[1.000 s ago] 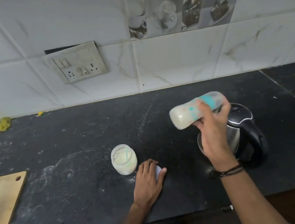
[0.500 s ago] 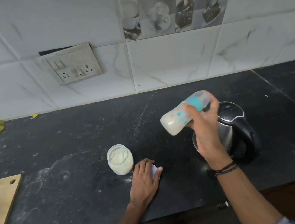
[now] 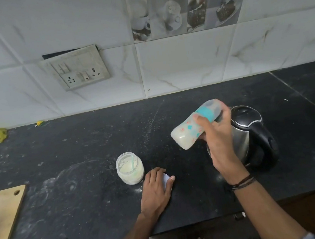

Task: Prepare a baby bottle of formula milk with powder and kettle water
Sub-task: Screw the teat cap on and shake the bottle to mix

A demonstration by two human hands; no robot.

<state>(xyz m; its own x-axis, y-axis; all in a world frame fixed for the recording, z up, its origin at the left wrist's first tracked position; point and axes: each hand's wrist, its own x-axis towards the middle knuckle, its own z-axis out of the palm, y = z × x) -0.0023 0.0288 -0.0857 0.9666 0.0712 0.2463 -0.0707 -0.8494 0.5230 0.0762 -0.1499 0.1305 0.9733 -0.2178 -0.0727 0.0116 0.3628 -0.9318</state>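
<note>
1. Our right hand [image 3: 217, 142] grips the clear, teal-collared baby bottle of milky formula [image 3: 193, 127], tilted above the counter; the steel-and-black kettle [image 3: 252, 134] stands just behind it.
2. Our left hand [image 3: 157, 190] lies flat on a white round lid [image 3: 167, 178]; the open clear powder jar [image 3: 130, 167] stands just beside its fingers.

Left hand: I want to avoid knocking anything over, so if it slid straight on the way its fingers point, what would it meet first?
The left hand lies on a white lid, fingers pointing toward the wall. Beyond them is bare countertop; the powder jar sits just left of that line, probably missed.
</note>
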